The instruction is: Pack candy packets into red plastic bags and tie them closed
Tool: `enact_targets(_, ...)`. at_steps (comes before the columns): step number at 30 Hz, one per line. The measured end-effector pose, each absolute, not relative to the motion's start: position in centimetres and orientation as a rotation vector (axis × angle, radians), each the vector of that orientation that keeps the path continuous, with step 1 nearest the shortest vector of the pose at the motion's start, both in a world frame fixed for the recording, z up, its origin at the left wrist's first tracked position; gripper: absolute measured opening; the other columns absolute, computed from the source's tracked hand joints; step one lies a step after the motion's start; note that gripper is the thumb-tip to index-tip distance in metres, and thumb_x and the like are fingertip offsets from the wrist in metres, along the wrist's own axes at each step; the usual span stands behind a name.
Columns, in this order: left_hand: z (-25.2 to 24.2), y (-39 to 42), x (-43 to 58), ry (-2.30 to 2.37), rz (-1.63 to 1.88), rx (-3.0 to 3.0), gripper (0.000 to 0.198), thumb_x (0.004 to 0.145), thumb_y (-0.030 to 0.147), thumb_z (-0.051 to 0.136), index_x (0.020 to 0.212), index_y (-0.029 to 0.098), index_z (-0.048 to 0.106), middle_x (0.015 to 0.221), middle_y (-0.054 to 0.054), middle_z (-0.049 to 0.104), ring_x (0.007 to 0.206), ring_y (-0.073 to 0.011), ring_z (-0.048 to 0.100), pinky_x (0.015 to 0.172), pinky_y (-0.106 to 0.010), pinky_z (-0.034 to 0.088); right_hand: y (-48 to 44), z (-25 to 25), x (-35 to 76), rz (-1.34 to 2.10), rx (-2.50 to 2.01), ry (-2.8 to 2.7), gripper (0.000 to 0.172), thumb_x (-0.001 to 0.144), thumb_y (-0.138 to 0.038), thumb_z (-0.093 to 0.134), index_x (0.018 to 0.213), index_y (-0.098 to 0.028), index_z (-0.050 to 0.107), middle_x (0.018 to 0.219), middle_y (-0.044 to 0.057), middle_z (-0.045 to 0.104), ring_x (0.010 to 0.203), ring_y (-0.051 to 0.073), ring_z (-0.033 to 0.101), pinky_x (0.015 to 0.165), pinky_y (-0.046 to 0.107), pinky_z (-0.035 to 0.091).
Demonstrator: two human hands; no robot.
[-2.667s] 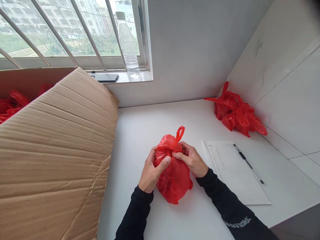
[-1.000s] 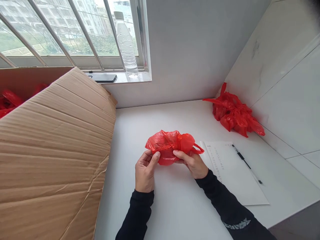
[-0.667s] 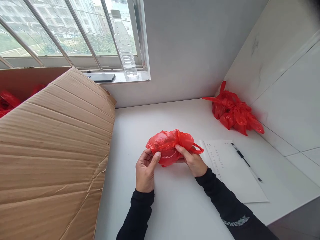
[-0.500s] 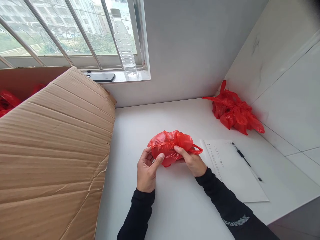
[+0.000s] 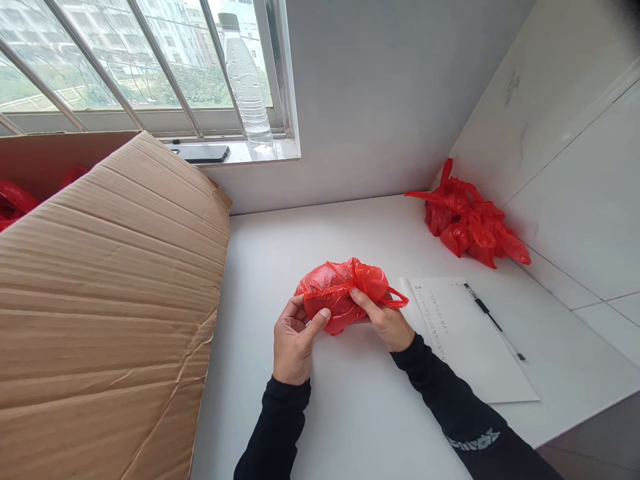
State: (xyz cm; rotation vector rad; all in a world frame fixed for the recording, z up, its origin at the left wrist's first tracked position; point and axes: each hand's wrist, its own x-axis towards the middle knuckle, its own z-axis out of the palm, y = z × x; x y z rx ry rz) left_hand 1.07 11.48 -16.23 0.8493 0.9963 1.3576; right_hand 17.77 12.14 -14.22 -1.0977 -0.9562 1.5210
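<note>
Both hands hold a red plastic bag [image 5: 333, 287] over the middle of the white table [image 5: 280, 247]. The bag is bunched and rounded, and its contents cannot be made out. My left hand [image 5: 297, 340] grips the left end, thumb on the front and fingers partly hidden behind. On the right side, my right hand [image 5: 383, 319] pinches the gathered plastic with the thumb in front, its other fingers mostly out of sight underneath. A looped handle of the bag sticks out to the right, above the right wrist.
A large cardboard box [image 5: 115, 307] with red bags inside stands at left. Red tied bags [image 5: 467, 223] lie at the back right by the tiled wall. A notebook [image 5: 480, 360] bears a black pen [image 5: 493, 320]. On the windowsill are a water bottle [image 5: 247, 93] and a phone [image 5: 203, 154].
Hardly anything differs. The bag has tilted very slightly in my hands, and its loop reaches a little further right. Both hands keep their grip.
</note>
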Motion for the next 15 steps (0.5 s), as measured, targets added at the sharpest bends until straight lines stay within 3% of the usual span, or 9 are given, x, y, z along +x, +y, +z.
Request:
enact_targets(6, -16.17, 11.45, 0.97, 0.998, 1.357, 0.842, 0.039, 0.071, 0.027, 0.086, 0.105, 0.017, 0.068, 0.106, -0.009, 0.075, 0.095, -0.0214, 0.068, 0.084, -0.033, 0.055, 12.08, -14.04, 17.69, 1.532, -1.044, -1.031, 0.037, 0.083, -0.053, 0.072, 0.112, -0.030, 0.074, 0.109, 0.004, 0.075, 0.103, 0.030, 0.070, 0.075, 0.042, 0.065)
enact_targets(12, -16.05, 11.34, 1.14, 1.008, 1.335, 0.833, 0.041, 0.070, 0.029, 0.086, 0.104, 0.018, 0.067, 0.103, -0.008, 0.075, 0.096, -0.0230, 0.069, 0.085, -0.035, 0.055, 12.25, -14.50, 17.72, 1.392, -0.998, -1.234, 0.029, 0.088, -0.046, 0.068, 0.111, -0.029, 0.072, 0.111, 0.002, 0.074, 0.108, 0.027, 0.068, 0.097, 0.044, 0.056)
enact_targets(15, -16.24, 11.39, 1.18, 1.003, 1.357, 0.795, 0.031, 0.074, 0.036, 0.083, 0.096, 0.018, 0.068, 0.096, -0.006, 0.074, 0.090, -0.0213, 0.069, 0.084, -0.033, 0.055, 12.30, -14.55, 17.84, 1.335, -0.990, -1.263, 0.023, 0.090, -0.042, 0.066, 0.108, -0.029, 0.072, 0.109, 0.001, 0.074, 0.106, 0.026, 0.068, 0.098, 0.043, 0.054)
